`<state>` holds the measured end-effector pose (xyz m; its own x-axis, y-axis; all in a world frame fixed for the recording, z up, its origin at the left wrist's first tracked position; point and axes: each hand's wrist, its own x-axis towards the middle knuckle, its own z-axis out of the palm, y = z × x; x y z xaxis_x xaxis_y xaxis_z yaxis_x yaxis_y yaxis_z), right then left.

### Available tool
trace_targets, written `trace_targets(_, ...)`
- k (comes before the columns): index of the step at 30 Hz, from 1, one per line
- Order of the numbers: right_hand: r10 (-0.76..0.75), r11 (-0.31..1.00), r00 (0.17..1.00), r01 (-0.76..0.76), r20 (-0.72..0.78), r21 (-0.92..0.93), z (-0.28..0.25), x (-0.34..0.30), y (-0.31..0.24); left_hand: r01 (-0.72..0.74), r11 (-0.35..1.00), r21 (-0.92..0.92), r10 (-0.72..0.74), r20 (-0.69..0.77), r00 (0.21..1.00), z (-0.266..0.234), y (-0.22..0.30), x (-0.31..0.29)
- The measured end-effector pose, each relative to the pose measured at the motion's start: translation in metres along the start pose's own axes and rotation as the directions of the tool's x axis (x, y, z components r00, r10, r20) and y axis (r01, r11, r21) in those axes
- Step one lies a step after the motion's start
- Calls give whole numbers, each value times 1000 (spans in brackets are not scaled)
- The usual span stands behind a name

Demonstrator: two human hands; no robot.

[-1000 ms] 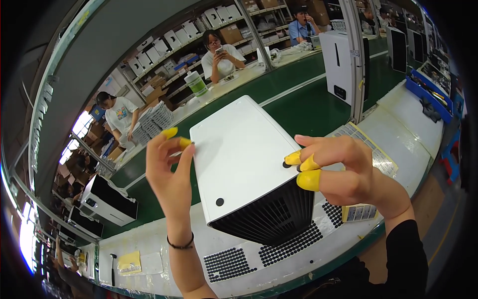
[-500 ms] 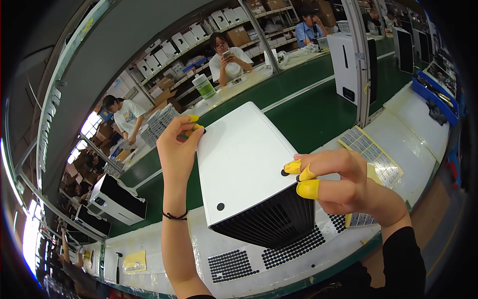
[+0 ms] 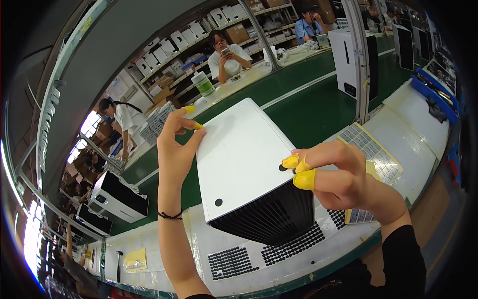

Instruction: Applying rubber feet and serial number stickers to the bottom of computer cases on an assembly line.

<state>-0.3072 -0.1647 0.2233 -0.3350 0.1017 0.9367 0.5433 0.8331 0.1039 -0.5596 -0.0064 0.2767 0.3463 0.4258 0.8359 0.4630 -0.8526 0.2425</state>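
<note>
A white box-shaped appliance (image 3: 244,149) with a black ribbed side (image 3: 264,219) stands tilted in the view before me. One round black pad (image 3: 218,202) sticks to its near left corner. Another black pad (image 3: 283,167) shows at the right corner, under my right hand (image 3: 333,174). That hand pinches a further small black pad (image 3: 294,170) between yellow-covered fingertips. My left hand (image 3: 174,139) is at the far left corner, thumb and yellow-capped forefinger closed together at the edge; whatever lies between them is hidden.
Sheets of round black pads (image 3: 231,263) lie on the bench below the appliance. A label sheet (image 3: 371,149) and a blue tool tray (image 3: 435,97) are to the right, beside a metal post (image 3: 362,74). Across the green conveyor (image 3: 298,112), a person (image 3: 226,57) holds a phone.
The appliance and both hands shift slightly left in view. My left forefinger has closed down nearer the thumb, and the dark spot at those fingertips no longer shows. A person at the far left has turned.
</note>
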Motion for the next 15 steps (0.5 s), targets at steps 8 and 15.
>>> trace_targets(8, -6, 1000, 1000, 6, -10, 8, 0, -1, -2, 217, 956, -198, -212, 51, 976, 4, -14, 1)
trace_targets(15, -11, 1000, 999, 10, -47, -16, 3, -2, -3, 103, 976, -191, -92, 62, 994, 3, -11, -1)
